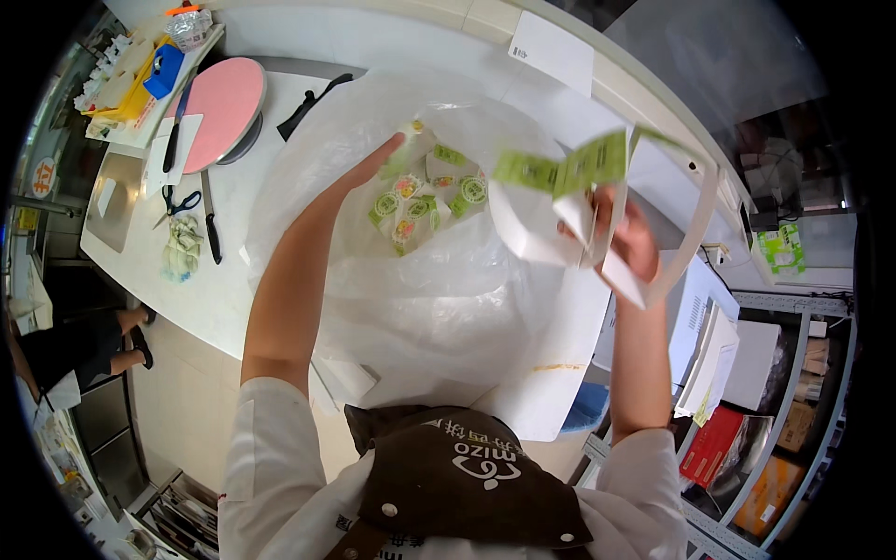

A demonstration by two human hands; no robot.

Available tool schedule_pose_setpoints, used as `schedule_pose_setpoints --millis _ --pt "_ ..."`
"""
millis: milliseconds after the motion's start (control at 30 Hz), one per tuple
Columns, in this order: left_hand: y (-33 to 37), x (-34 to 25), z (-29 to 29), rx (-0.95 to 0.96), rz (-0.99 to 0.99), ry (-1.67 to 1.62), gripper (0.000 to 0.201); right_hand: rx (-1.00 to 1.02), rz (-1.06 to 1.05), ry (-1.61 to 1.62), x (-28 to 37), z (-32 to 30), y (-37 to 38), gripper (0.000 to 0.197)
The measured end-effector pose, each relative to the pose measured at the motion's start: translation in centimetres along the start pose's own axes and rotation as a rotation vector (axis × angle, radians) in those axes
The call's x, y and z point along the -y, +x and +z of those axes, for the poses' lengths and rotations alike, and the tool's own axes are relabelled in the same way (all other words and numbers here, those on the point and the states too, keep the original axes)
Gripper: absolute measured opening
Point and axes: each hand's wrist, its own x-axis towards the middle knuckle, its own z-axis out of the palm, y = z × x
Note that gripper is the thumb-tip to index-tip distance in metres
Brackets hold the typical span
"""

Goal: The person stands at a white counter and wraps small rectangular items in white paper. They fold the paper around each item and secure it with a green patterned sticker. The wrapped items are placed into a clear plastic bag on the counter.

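Bag mouth: left hand (fingers flat, gripping nothing) spreads it; right hand, beside the bag, clasps folded cartons; keep it wide.

White short sleeves, dark brown apron with white logo, snap studs.

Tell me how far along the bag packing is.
Done: several small green-and-white packets already lie inside the clear plastic bag. In hand: the left hand reaches into the bag, and the right hand holds a strip of green-and-white labels. Left: the bag is open, not yet closed.
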Motion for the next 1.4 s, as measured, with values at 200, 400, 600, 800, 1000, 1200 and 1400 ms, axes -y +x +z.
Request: schedule_pose_setpoints --millis 200,400,600,800,1000,1200,1400 --pt "-9.3 -3.7 0.3 -0.028 0.236 0.180 0.060 -0.035 0.074 0.110 -5.2 -0.3 -9.3 0.027" --pt "-27.5 1.3 3.0 -0.031 0.261 0.141 0.037 -0.105 0.105 0.472 -11.2 1.2 -15.6 0.023" --pt "-39.0 3.7 4.3 0.061 0.004 0.100 0.028 -0.035 0.229 0.495 -13.2 4.7 -15.8 0.025" --pt "-43.1 3.7 2.2 0.113 -0.035 0.202 0.028 -0.087 0.497 0.518 -17.3 8.1 -10.5 0.025" --pt "-46.2 5.7 -0.9 -0.068 -0.149 0.144 0.030 -0.158 0.379 0.623 -19.4 9.3 5.1 0.032" --pt "-45.5 9.0 -3.2 -0.243 -0.194 0.099 0.055 -0.613 0.082 0.010 -19.1 9.8 7.5 0.047" --pt "-35.7 16.1 -4.1 -0.377 -0.361 -0.353 0.081 -0.319 -0.017 -0.529 -25.9 10.5 -8.6 0.011"
